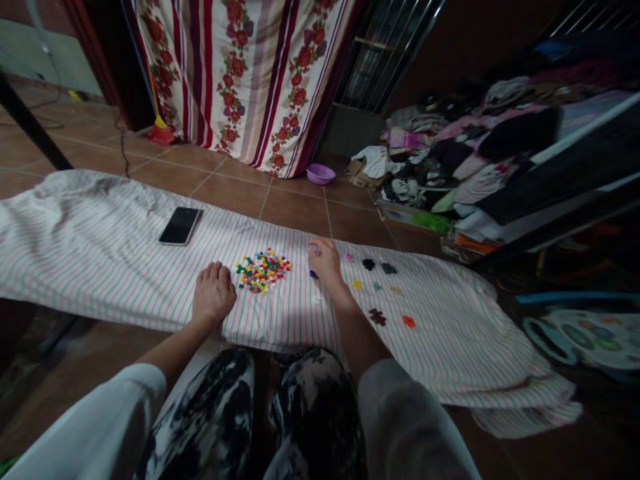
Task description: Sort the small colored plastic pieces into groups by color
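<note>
My left hand lies palm down on the striped cloth, its fingers loosely bent, just left of a mixed pile of small coloured pieces. To the right of that pile, my right hand has its fingers drawn together in a pinch. A bit of light blue shows at those fingertips; whether it is held or lies on the cloth I cannot tell. Dark blue pieces are partly covered by this hand. Beyond it sit single-colour clusters: pink, black, grey, yellow, brown and orange pieces.
A phone rests on the striped cloth at the left. Past the far edge are a purple basin on the tiled floor and a floral curtain. Heaped clothes fill the back right.
</note>
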Motion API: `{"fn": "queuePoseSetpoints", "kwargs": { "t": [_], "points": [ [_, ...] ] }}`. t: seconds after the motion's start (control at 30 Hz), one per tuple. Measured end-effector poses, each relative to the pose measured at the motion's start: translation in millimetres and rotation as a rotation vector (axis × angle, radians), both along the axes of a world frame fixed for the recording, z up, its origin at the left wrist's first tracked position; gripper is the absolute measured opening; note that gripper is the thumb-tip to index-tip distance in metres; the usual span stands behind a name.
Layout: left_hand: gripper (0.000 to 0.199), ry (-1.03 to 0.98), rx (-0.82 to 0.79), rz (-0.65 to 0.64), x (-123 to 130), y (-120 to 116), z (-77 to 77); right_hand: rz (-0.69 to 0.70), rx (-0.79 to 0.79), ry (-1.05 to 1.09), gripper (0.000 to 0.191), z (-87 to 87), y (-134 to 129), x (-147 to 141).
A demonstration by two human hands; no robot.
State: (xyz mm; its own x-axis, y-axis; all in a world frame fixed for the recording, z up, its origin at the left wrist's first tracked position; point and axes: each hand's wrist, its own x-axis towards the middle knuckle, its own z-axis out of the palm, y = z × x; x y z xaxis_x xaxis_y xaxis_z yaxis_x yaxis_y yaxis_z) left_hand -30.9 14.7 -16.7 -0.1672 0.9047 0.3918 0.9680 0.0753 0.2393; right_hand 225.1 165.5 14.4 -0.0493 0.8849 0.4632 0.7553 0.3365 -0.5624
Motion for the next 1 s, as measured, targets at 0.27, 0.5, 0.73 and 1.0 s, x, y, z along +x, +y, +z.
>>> {"fn": "queuePoseSetpoints", "kwargs": {
  "t": [0.27, 0.5, 0.73, 1.0],
  "points": [
    [0.029, -0.028, 0.032, -0.003, 0, 1, -3.2, 0.257, -0.138, -0.036, 0.021, 0.0, -45, -91],
    [0.029, -0.002, 0.006, -0.003, 0, 1, -2.4, 0.302, -0.131, -0.112, 0.023, -3.4, -49, -108],
    [0.027, -0.001, 0.005, 0.007, 1, 1, -2.4, 0.266, -0.162, -0.111, 0.018, -14.1, -45, -108],
    [0.026, 0.027, -0.003, 0.016, 2, 1, -0.5, 0.287, -0.210, -0.168, 0.012, -18.4, -47, -121]
  ]
}}
